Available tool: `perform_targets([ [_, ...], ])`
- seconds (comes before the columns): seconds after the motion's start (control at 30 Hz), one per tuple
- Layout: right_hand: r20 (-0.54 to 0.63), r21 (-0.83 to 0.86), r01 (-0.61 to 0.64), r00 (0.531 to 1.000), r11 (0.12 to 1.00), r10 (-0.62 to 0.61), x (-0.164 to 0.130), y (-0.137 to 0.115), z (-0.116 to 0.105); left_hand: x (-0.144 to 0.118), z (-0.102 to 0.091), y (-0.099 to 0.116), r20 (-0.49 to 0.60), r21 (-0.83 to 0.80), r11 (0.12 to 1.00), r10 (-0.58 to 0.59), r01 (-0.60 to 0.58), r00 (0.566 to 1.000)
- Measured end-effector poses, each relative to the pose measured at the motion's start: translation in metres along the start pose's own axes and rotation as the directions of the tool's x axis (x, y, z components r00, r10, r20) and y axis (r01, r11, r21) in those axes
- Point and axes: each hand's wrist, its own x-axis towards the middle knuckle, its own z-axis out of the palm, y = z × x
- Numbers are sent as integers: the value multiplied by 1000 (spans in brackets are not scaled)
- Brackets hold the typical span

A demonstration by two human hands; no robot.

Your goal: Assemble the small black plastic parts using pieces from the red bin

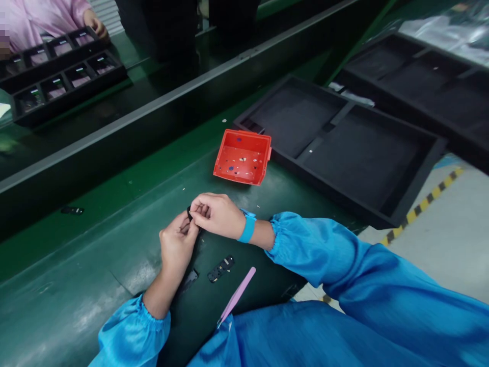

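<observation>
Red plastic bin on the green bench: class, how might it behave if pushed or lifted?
The red plastic bin probably slides rather than tips, being low and wide. It looks stiff and likely light, holding only a few small parts, which might rattle or spill if tilted.

A factory assembly line: a long green conveyor bench [76, 285], black foam component trays [344, 148], a red parts bin [242, 157], yellow-black floor tape [424, 204], workers in blue and pink cleanroom smocks.

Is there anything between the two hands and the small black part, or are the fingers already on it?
Nothing visible stands between them. The left hand and the right hand meet over the green bench, and both pinch the small black part directly. The flat black piece and the pink tweezers lie nearer the person, apart from the hands.
</observation>
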Motion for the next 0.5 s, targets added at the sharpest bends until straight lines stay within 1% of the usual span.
perform_targets([
  [0.1,21,24,-43,999,999,43,3,1,-2,0,-1,1,5,34,999,32,-32,999],
  [0.2,66,88,-92,994,992,86,5,2,-3,0,0,3,5,42,998,54,-54,999],
  [0.33,129,171,-159,982,972,138,7,4,-5,0,0,6,-1,62,997,51,-50,999],
  [0.5,193,257,-216,967,942,169,9,7,-5,1,-2,5,3,72,996,42,-42,999],
])
